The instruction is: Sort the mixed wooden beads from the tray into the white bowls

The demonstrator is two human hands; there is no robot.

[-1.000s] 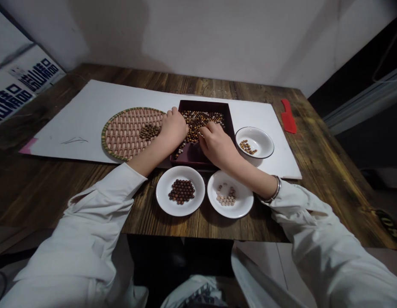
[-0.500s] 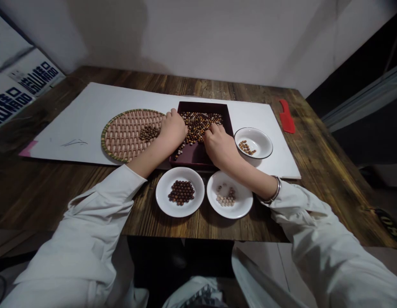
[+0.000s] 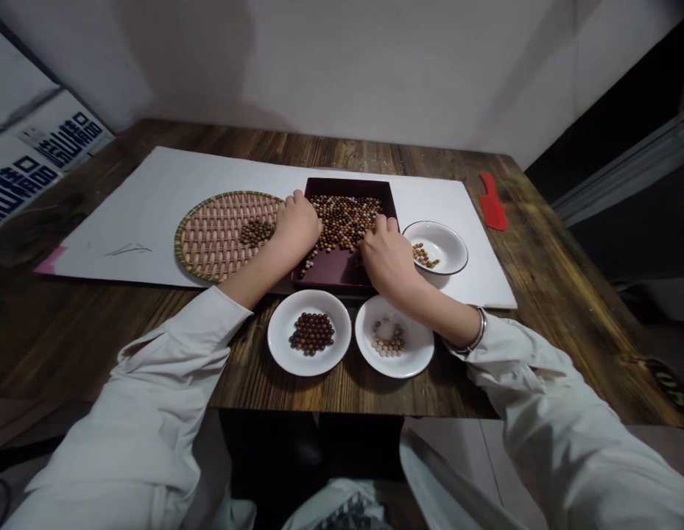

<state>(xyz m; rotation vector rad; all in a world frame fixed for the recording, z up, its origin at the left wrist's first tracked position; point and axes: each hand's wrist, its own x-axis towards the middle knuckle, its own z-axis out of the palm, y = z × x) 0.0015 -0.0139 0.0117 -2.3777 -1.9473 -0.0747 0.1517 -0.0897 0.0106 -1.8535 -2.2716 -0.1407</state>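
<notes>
A wooden desk (image 3: pixel 253 379) stands against a pale wall (image 3: pixel 347 66), with a white board (image 3: pixel 121 210) lying on it; the board has thin dark lines on its left part and a pink patch (image 3: pixel 50 260) at its near left corner. A red tool with a handle (image 3: pixel 492 205) lies beyond the board's right edge, and sheets with blue lettering (image 3: pixel 37 162) are at the far left. The left forearm crosses the near right part of a round woven tray (image 3: pixel 206 228) and hides some of it. The right forearm, with a silvery bracelet (image 3: pixel 478 331), passes over the far right edge of one dish and blocks part of the box's right side.

The dark red box (image 3: pixel 331 271) holds a crowd of mixed beads (image 3: pixel 344 217), brown, yellowish and pale, mostly toward its far end, with a strand of them down the left side. Greenish-brown beads (image 3: pixel 257 232) sit on the woven tray. A dark-rimmed bowl (image 3: pixel 449 250) contains yellow-brown beads (image 3: pixel 425 255). In front of the box, the left dish (image 3: pixel 280 346) holds dark brown beads (image 3: pixel 312 333), the right dish (image 3: pixel 420 346) pale ones.

The left hand (image 3: pixel 297 223), fingers curled, is at the box's left wall; the right hand (image 3: pixel 386 254), also curled, is over its right side. Whether either grips a bead, I cannot tell.
</notes>
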